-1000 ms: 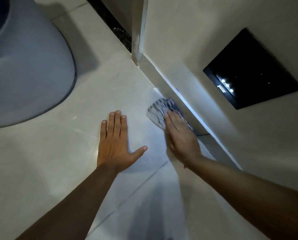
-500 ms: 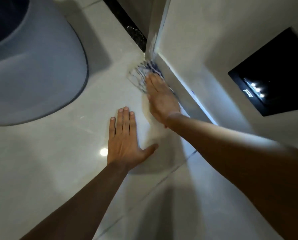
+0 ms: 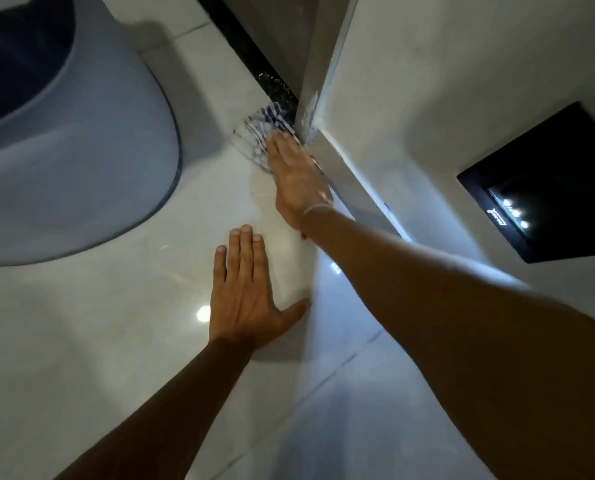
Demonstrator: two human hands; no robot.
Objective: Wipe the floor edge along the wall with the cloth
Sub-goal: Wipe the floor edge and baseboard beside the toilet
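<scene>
A striped blue-and-white cloth [image 3: 259, 133] lies on the pale floor tiles at the foot of the wall corner [image 3: 308, 123]. My right hand [image 3: 298, 178] presses flat on the near part of the cloth, fingers together, its edge against the skirting [image 3: 351, 178] that runs along the wall. Flat on the tile nearer me, my left hand [image 3: 246, 292] rests with fingers straight and thumb out, holding nothing. Part of the cloth is hidden under my right palm.
A large grey rounded base [image 3: 71, 161] stands on the floor at the left. A black panel with small lights [image 3: 545, 188] is set in the wall at the right. A dark strip [image 3: 254, 60] runs along the floor beyond the corner.
My right hand has slid the cloth forward along the skirting, from mid-wall up to the wall corner. My left hand has stayed planted on the tile.
</scene>
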